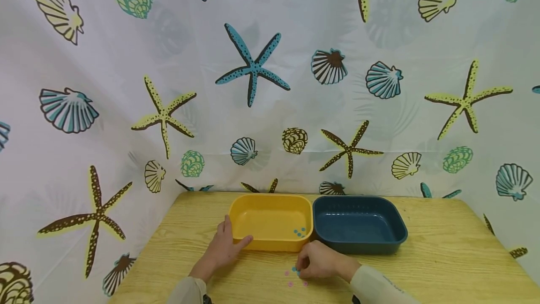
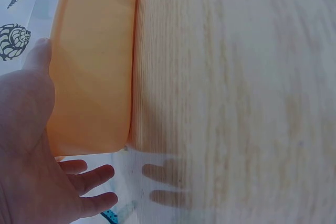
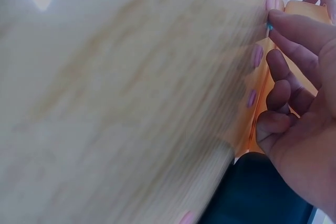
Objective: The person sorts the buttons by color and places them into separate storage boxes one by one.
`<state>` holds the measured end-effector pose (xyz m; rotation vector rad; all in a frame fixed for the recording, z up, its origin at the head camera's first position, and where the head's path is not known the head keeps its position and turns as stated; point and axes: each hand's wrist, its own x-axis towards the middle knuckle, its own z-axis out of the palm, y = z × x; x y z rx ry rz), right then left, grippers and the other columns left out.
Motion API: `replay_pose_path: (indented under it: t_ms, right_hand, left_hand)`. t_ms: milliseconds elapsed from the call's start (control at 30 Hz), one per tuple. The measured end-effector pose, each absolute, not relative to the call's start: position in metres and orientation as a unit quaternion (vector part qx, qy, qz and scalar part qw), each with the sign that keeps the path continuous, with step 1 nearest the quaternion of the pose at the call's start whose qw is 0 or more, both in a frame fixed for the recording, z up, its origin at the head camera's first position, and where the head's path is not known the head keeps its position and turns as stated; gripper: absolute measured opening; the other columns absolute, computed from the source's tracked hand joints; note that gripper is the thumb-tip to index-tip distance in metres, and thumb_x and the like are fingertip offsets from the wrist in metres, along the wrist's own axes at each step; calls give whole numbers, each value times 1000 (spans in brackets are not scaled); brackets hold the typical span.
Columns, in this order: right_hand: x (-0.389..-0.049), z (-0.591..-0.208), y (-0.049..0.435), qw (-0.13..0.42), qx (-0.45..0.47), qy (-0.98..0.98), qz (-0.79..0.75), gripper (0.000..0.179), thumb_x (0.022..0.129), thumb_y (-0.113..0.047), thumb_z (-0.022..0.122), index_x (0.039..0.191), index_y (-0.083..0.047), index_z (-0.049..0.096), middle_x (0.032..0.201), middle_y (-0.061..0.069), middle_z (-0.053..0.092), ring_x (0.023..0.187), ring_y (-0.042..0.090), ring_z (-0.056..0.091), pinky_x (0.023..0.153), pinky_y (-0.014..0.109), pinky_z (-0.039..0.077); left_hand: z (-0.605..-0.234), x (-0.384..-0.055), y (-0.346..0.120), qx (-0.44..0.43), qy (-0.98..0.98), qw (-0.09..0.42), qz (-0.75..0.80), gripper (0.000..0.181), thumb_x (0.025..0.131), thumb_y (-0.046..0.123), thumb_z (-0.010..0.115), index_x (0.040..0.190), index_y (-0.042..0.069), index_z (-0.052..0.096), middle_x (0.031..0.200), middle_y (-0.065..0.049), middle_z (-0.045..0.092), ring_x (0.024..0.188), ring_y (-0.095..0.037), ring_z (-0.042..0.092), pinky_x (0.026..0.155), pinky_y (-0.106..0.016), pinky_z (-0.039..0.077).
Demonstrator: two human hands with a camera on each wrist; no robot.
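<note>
A yellow tray [image 1: 270, 246] stands on the table, with several small blue discs [image 1: 299, 234] in its right end. My left hand [image 1: 223, 249] rests against the tray's front left corner, thumb at the front rim and fingers spread past the left end. In front of the tray, my right hand [image 1: 322, 261] is lowered to the table, its fingertips pinching a small blue disc [image 3: 269, 26]. Another blue disc [image 1: 294, 269] lies just left of those fingertips. Several pink discs [image 1: 290, 284] are scattered around them on the wood.
A dark blue tray [image 1: 360, 247] stands directly right of the yellow one, their sides touching. Both are on a wood-grain table [image 1: 447, 252]. A white curtain [image 1: 291, 107] printed with shells and starfish hangs behind and along both sides.
</note>
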<state>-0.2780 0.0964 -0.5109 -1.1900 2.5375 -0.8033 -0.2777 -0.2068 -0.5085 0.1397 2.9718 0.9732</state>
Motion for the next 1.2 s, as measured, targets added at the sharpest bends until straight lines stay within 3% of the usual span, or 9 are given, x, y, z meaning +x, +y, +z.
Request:
replay_pose_path:
  t_ms: [233,533,1200]
  right_hand:
    - [-276,-507,95,118,-409,862,-276,2,77,-12,75,79,-12,74,78,-9,69,67,-6,55,61,14,46]
    - [-275,-505,97,129,-411,858,-281,7,77,-8,73,75,-14,72,71,-18,61,64,-6,53,59,15,46]
    - [-278,-505,100,126,-398,856,-306,11,77,-7,70,73,-17,69,70,-16,61,62,-4,52,60,17,47]
  left_hand:
    - [-508,-278,-206,45,949,10,312,106,89,60,52,147,-10,-3,146,-36,12,129,-50,30,101,-57,31]
    - [-509,-278,-206,45,949,7,313,106,89,60,53,147,-10,-2,146,-36,13,128,-50,30,100,-57,32]
    - [-504,-275,-205,43,949,13,313,107,88,61,52,147,-10,-2,146,-36,12,129,-50,30,100,-58,32]
